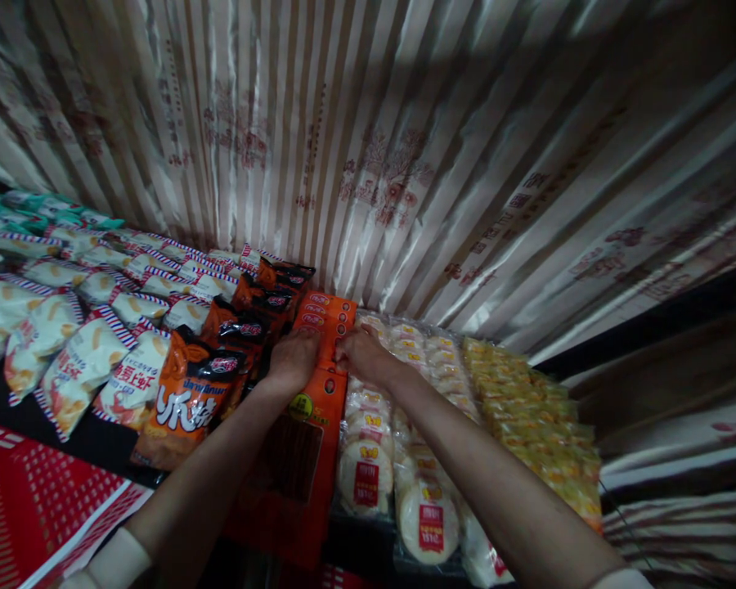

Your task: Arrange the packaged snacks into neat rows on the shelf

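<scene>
Your right forearm [478,460] extending over packaged crackers [429,519]; your left hand [294,360], right hand [364,355] touching opposite sides of orange packets [326,309]; grip partly hidden, can't say whether clamping.

Smooth orange plastic packets [329,446], shiny clear plastic wrappers [430,523], glossy snack bags [187,393], satiny cloth curtain [343,147], plastic basket [42,491]

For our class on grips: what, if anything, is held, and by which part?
Left hand and right hand are at opposite edges of the orange packets; any grip is unclear.
</scene>
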Motion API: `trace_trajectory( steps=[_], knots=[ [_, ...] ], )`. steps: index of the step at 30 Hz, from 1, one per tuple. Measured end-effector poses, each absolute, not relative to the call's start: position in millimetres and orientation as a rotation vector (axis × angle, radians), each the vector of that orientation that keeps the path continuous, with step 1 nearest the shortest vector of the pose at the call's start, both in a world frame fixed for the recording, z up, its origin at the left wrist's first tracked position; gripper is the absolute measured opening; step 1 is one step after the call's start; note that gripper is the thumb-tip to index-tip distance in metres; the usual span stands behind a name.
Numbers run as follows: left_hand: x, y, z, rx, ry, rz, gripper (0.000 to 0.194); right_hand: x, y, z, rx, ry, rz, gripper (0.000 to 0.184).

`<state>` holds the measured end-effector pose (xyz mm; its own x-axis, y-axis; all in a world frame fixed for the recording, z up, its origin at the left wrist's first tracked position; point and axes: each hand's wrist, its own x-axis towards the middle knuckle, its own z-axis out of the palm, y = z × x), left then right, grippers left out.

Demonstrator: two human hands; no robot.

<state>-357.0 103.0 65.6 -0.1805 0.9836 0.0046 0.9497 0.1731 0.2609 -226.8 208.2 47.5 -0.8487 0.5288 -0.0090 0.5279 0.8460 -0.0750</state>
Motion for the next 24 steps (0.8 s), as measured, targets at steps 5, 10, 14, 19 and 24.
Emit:
trace_trajectory(
  steps=[5,10,14,19,24],
  knots=[
    [-359.0,103.4,64.4,1.905,2.252,0.319,0.023,-231.4,204.4,57.9,-0.976,-3.109,0.072,0.008],
    [-360.2,104.1,62.1,1.924,2.231,0.337,0.026,-235.3,200.4,64.8,-1.024,-3.177,-0.01,0.014],
    [-360.9,104.2,59.9,1.95,2.216,0.359,0.03,-238.3,196.5,71.7,-1.029,-3.226,-0.07,0.015],
    [-363.5,98.1,60.4,2.038,2.156,0.384,0.026,-241.7,191.5,78.4,-1.033,-3.26,-0.124,0.016],
    [-368.5,88.3,63.6,2.141,2.056,0.312,0.021,-242.1,188.9,80.8,-1.047,-3.268,-0.139,0.017]
  ],
)
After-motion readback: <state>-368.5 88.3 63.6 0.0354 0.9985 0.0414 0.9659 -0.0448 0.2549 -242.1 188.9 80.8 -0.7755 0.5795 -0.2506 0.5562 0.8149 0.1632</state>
